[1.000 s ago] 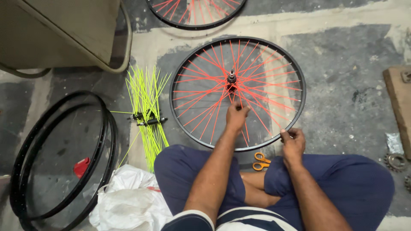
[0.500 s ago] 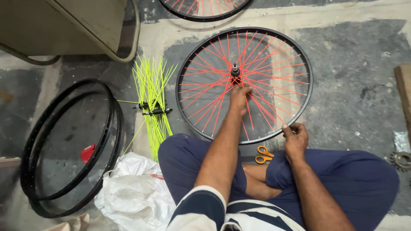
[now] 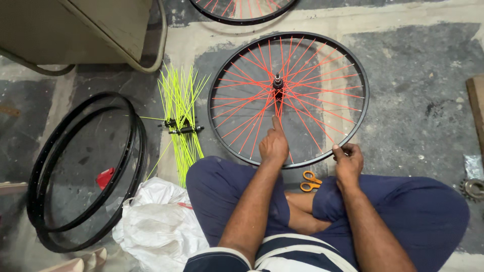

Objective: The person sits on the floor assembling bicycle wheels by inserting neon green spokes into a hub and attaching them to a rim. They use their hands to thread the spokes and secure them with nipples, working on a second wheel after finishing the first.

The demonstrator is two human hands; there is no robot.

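The wheel (image 3: 288, 98), black rim with orange spokes, is laid flat on the concrete floor (image 3: 418, 65) directly in front of the crossed legs. It is judged rigid at the rim, moderately light, and awkward only by its breadth; the rim is the sound place to take hold, since it is stiff and gives purchase all round.

The spokes (image 3: 247, 121) are judged thin, springy and easily bent if pressed sideways; they are best taken near the hub (image 3: 278, 80) or at the rim end, not mid-span.

The left hand (image 3: 274, 146) is held over the near half of the wheel, fingers curled in, index finger extended onto the spokes just below the hub; nothing is seen to be clasped.

The right hand (image 3: 348, 160) is closed at the near right edge of the rim, thumb and fingers pinched together; whether a small part is held there cannot be told.

Orange scissors (image 3: 308, 181) lie between the two hands, just short of the rim. Loose yellow spokes (image 3: 180, 108) lie well to the left of the left hand.
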